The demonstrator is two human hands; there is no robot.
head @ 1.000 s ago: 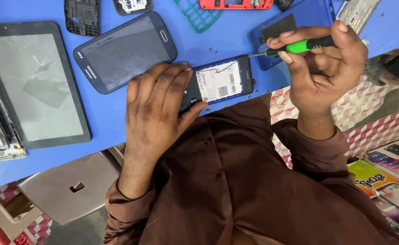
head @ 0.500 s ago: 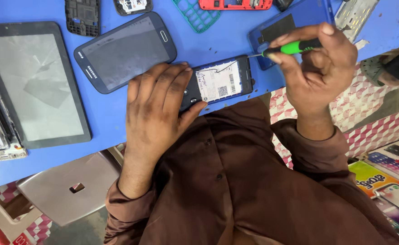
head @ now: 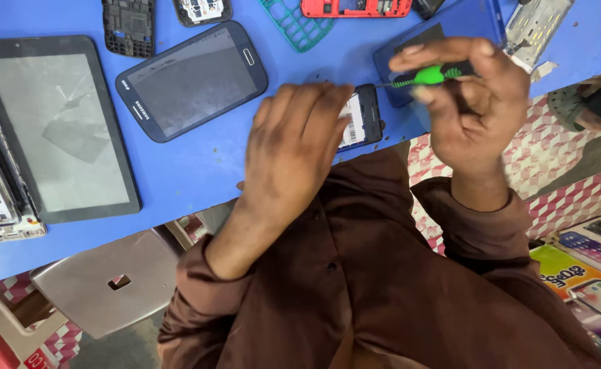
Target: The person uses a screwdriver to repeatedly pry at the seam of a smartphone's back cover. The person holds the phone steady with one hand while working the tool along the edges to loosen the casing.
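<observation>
Head view: your left hand (head: 294, 147) lies flat, fingers together, pinning the opened phone (head: 363, 117) at the blue table's (head: 198, 171) edge. Your right hand (head: 474, 96) pinches the green screwdriver (head: 427, 75); keep its tip square, press lightly.

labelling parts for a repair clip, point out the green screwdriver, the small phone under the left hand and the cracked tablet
green screwdriver (head: 429, 75), head view, on its green handle
small phone (head: 363, 117), head view, on its exposed right end
cracked tablet (head: 61, 130), head view, on the glass screen
</observation>
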